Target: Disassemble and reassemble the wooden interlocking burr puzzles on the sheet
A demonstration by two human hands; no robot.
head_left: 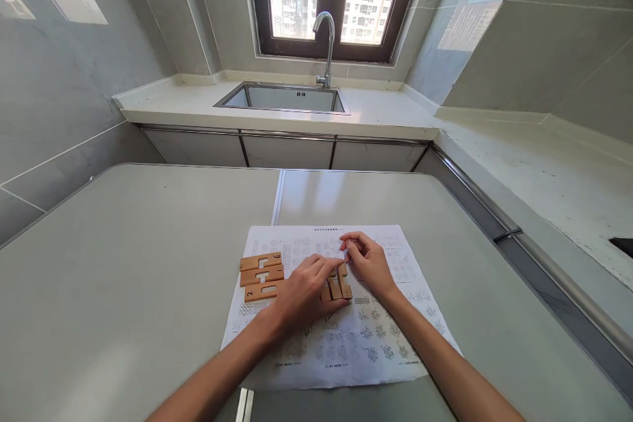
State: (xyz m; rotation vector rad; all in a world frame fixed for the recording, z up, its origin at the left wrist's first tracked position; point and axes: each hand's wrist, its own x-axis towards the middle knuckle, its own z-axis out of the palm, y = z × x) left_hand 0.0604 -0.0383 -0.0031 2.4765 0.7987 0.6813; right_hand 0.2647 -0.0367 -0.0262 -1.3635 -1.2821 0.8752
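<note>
A cluster of wooden puzzle pieces (339,287) was pinched between the left hand (304,293) and the right hand (368,264) over the printed sheet (356,343) on the table (123,277). Three notched pieces (262,275) lay beside. Slots would best be aligned squarely, without forcing.

Matt wooden pieces (261,275) lie on a printed paper sheet (395,336) over a smooth, faintly glossy table (123,277)

sheet (346,343): on table (123,290), lower centre
slotted pieces (262,275): on sheet, left of hands
sink (284,97): upper centre, behind table
</note>
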